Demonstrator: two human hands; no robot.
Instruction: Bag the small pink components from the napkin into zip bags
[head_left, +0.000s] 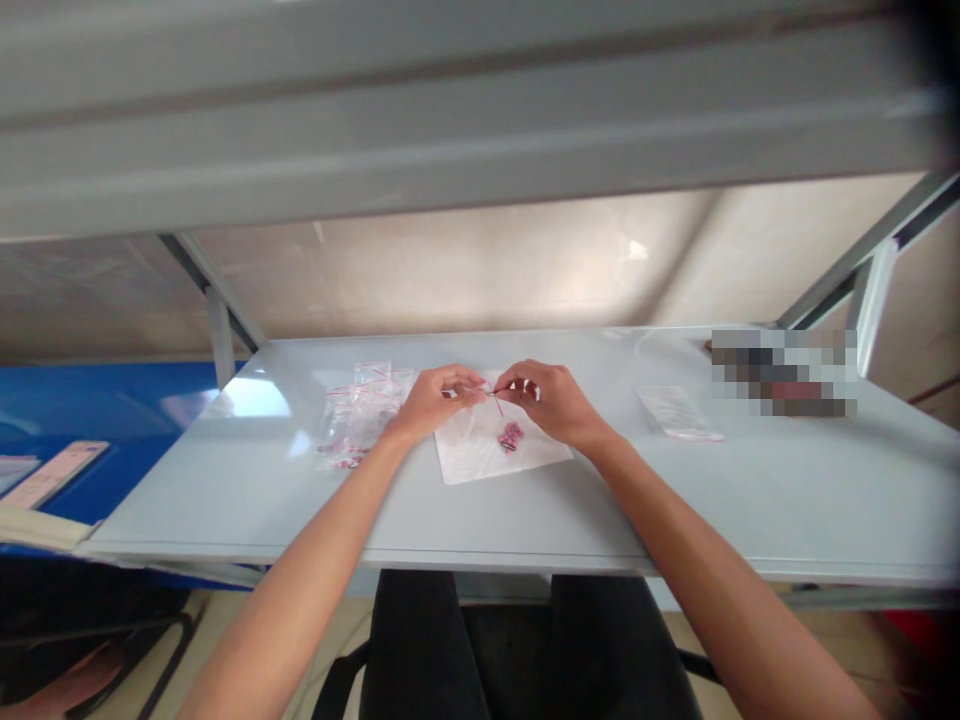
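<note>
Two bare hands, left hand (436, 402) and right hand (546, 405), raised over a pale grey metal shelf (247, 510), fingertips close together but not touching. Left hand: narrow pinch, thumb and forefinger on one end of a thin red wire (495, 398). Right hand: same narrow pinch, on the opposite end of that wire. Exact kind of wire part: too small to tell. Directly below both hands, a flat clear plastic bag (480, 455) on the shelf, with a small cluster of pink-red pieces (511, 436) on it, just below the wire. Left of that bag, a loose pile of small clear bags with red stripes (360, 415). Well to the right, one single clear bag (675, 412), just beside a pixelated patch (784, 372) concealing its contents. Overhead, a grey metal shelf beam (450, 130). Beyond the shelf's left edge, a blue panel (97, 430).
</note>
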